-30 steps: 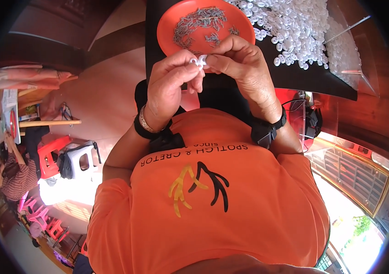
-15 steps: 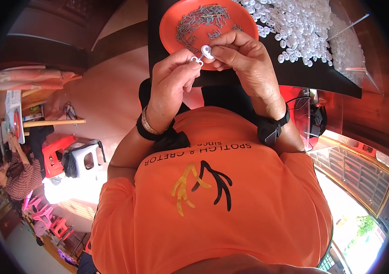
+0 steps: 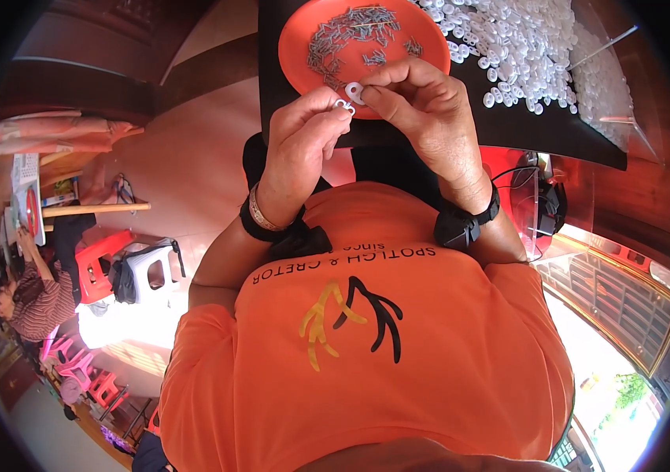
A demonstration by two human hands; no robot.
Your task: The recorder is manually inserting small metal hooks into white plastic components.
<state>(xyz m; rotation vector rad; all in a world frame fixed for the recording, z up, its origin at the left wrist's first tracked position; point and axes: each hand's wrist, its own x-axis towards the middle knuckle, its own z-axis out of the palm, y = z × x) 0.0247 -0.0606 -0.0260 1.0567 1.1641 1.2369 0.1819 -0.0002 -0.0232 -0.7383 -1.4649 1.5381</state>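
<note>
Pinched between the thumb and fingers of my left hand [image 3: 302, 135] is a small white plastic hook [image 3: 343, 105] with an open curved end. My right hand [image 3: 428, 118] grips a small white oval plastic piece [image 3: 354, 93] with a hole in it. The two pieces are held very close together; whether they touch I cannot tell. Both hands are over the near edge of an orange round plate [image 3: 291, 49], which holds many small grey metal screws or pins [image 3: 335, 35]. A thin yellowish stick [image 3: 366, 24] lies across them.
White oval plastic pieces [image 3: 508, 47] are heaped on the black table [image 3: 579, 141] to the right, beside a clear plastic sheet or bag [image 3: 606, 86]. Far left, another person [image 3: 40, 303] sits by a shelf. Red stools [image 3: 99, 267] and a white stool [image 3: 154, 271] stand on the floor.
The oval piece has turned in my right fingers, showing its face and hole more. The view has shifted slightly, and both hands stay close together.
</note>
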